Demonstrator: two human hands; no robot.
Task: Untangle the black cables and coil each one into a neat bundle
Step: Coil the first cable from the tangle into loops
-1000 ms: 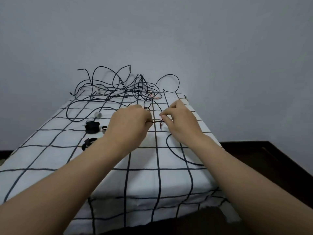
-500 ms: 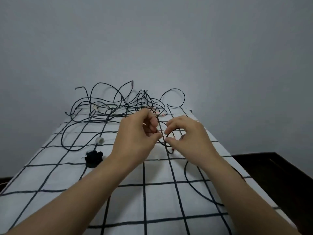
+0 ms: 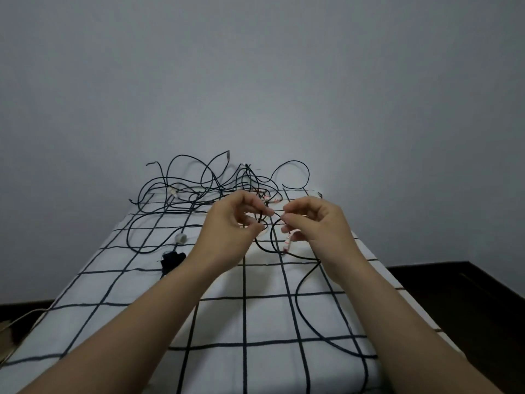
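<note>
Winding one black cable (image 3: 272, 237) into its first small loops appears to be the step in hand. The strand hangs in a short loop between both hands above the middle of the desk (image 3: 244, 322), and its free length trails toward the near right edge. The left hand (image 3: 230, 234) pinches the strand between thumb and forefinger, its fingers (image 3: 262, 209) curled around it. The right hand (image 3: 318, 223) grips it just beside, fingers (image 3: 289, 220) closed on the strand, with a red-and-white tagged plug (image 3: 287, 244) dangling beneath.

The next move, I judge, calls for feeding the trailing length in turn by turn, keeping each loop the same size and the pinch firm so the coil does not spring apart.

Counted: two hands, one cable in hand, one tagged plug. One tangle (image 3: 210, 189) lies at the far end; how many cables are in it I cannot tell. One black bundle (image 3: 172, 258) and one small white cylinder (image 3: 181, 238) lie at the left.
</note>
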